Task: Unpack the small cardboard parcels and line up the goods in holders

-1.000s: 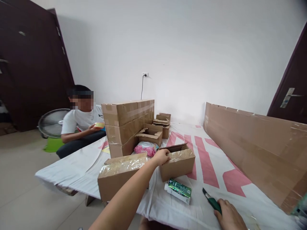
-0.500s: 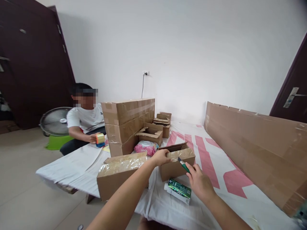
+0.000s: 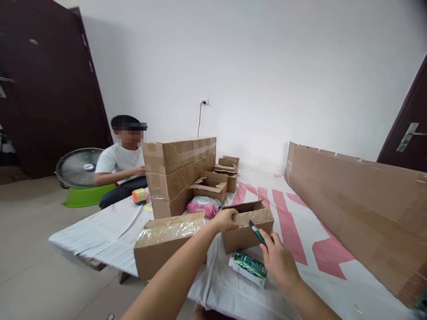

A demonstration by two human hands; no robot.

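Observation:
My left hand (image 3: 228,220) grips the near left edge of an open cardboard box (image 3: 240,238), its fingers over the rim. A green-handled utility knife (image 3: 258,233) is held in my right hand (image 3: 277,253), its tip close to the taped flap on the box's near side; I cannot tell whether it touches. Just below lies a green and white carton (image 3: 250,266) on its side. To the left of my left forearm, a second cardboard box (image 3: 163,251) carries shiny tape across its top.
Stacked taped boxes (image 3: 180,173) stand at left centre, with open boxes (image 3: 210,184) and a pink wipes pack (image 3: 204,206) beside them. Another person (image 3: 122,164) sits behind the stack near a tape roll (image 3: 139,196). A long cardboard panel (image 3: 353,204) borders the right side.
The other person has let go of the tape roll, which now rests on the table, and has moved a hand toward the stack. My hands keep nearly the same place on box and knife.

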